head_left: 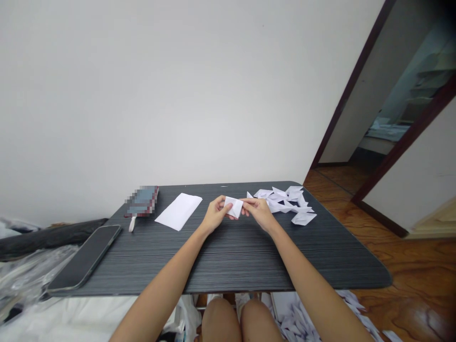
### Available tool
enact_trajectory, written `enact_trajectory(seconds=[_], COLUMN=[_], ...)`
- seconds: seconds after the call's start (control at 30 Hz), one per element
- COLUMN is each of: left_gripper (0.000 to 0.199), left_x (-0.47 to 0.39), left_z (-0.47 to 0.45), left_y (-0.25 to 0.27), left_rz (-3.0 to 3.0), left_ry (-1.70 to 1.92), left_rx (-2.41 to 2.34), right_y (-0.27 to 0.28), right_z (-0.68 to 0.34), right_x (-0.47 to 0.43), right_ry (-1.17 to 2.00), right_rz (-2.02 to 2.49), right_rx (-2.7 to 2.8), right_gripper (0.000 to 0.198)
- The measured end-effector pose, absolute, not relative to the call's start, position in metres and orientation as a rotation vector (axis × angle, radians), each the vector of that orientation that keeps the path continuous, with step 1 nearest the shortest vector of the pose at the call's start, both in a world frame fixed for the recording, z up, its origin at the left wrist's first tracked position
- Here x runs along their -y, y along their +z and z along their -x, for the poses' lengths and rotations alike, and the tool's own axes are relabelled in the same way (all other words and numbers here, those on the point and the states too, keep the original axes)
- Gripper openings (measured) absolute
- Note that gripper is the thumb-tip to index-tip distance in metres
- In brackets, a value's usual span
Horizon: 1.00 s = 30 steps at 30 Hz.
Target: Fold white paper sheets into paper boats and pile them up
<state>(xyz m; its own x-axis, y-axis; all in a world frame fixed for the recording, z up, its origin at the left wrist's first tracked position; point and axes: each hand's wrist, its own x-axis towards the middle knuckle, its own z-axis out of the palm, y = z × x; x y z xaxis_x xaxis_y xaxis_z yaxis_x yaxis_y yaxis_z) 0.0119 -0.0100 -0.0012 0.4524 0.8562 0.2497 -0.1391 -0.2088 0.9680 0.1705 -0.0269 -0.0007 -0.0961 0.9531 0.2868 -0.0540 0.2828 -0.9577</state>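
Note:
A small folded piece of white paper (234,207) is held up between my two hands over the middle of the dark table. My left hand (215,212) grips its left side, with the thumb lying on its face. On the other side, my right hand (261,212) pinches the paper's right edge between thumb and fingers. Several folded white paper pieces (285,199) lie in a loose cluster right of my right hand. To the left of my left hand, a stack of flat white paper sheets (180,211) rests on the table.
The dark wood-grain table (242,266) meets a white wall. A phone (85,259) lies at its left edge, near a blurred-out item (142,200) with a white strap (132,224). More folded papers (295,320) are piled below the table, right of my knees.

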Motion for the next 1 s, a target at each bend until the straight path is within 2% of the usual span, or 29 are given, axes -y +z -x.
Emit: enact_trajectory(seconds=[0.13,0.8,1.0], left_gripper=[0.031,0.030,0.030], left_x=[0.009,0.014,0.012], left_z=[-0.012,-0.015,-0.014], left_y=[-0.003,-0.004,-0.010], left_rz=[-1.508,-1.667,-1.712], left_ry=[1.061,1.042,1.194], left_rx=[-0.643,-0.845,-0.948], right_y=[0.000,0.000,0.001], right_z=[-0.172,-0.159,-0.153], right_x=[0.028,0.034,0.040], right_ry=[1.225,1.145,1.398], right_rz=[0.869,1.026,0.960], right_rx=[1.327,1.501,1.560], right_gripper=[0.032,0.022,0.024])
